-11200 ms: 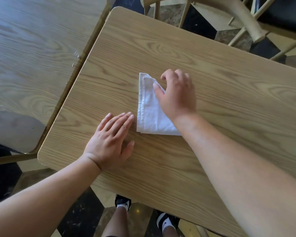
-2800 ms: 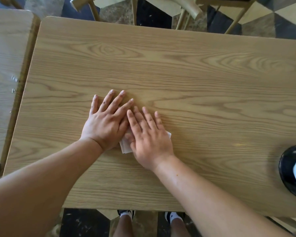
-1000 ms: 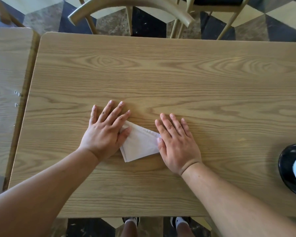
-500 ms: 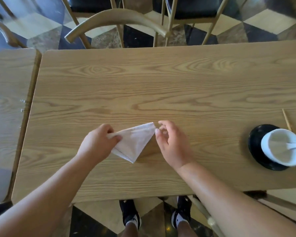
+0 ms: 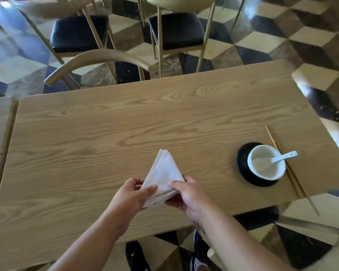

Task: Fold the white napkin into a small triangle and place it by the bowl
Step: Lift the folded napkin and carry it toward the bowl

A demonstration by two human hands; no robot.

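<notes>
Both hands, the left hand point(image 5: 134, 194) and right hand point(image 5: 186, 194), pinch the folded white cloth napkin triangle point(image 5: 163, 174) lifted above the wooden counter point(image 5: 106, 130) at lower centre, seemingly to keep its layers together, well apart from the white ceramic bowl point(image 5: 265, 163) at right.

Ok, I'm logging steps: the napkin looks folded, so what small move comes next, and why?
Probably carry the napkin rightward toward the bowl. It is already a small triangle, pinched by the left hand and right hand, and bare table lies between it and the bowl.
</notes>
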